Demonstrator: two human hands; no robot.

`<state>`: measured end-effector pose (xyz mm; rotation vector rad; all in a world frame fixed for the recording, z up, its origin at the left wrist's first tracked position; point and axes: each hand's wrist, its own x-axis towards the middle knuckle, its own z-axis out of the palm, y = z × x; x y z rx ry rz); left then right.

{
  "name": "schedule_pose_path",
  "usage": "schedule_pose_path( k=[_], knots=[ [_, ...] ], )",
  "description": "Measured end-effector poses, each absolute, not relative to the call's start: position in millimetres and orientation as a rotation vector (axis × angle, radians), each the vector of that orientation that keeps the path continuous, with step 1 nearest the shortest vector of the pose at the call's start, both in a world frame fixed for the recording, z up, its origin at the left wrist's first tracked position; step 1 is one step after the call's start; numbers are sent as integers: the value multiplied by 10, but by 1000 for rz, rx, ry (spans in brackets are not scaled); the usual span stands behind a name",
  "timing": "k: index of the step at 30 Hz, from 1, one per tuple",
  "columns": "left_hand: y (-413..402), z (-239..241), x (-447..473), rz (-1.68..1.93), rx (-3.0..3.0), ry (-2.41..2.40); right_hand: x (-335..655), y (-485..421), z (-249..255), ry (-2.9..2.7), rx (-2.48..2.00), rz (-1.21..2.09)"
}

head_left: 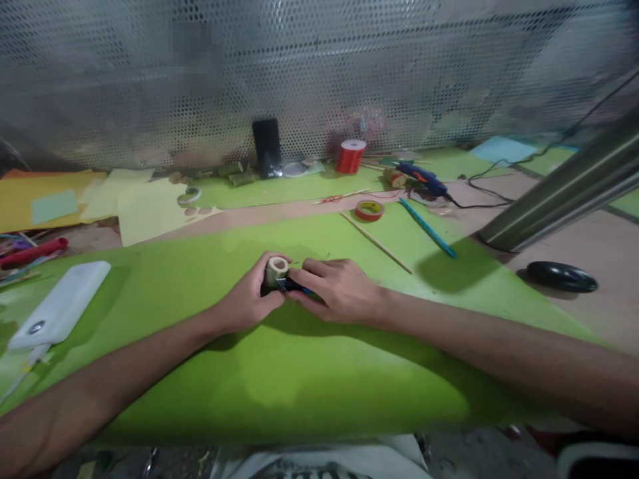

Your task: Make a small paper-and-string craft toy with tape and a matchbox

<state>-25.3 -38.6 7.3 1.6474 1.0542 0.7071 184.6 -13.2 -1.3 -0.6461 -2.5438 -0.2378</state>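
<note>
My left hand is wrapped round a short pale bamboo tube standing on the green sheet. My right hand is closed on a small dark-handled blade tool, whose tip rests against the lower side of the tube. Most of the tool is hidden under my right fingers. Both hands meet in the middle of the sheet.
A white power bank lies at the left. Behind the hands are a thin wooden stick, a blue pen, a red-rimmed tape roll, a red thread spool, a blue glue gun and a black phone. A black mouse sits at the right.
</note>
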Motion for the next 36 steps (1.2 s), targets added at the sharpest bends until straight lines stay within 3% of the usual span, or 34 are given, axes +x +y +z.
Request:
schedule_pose_path(
  k=[8,36],
  knots=[
    [-412,61,-270,621,1604,933,1859,-162,-25,-2563,-652,-212],
    [-571,72,-117,680,1615,1174,1847,-269,110,-2593,-857,27]
  ],
)
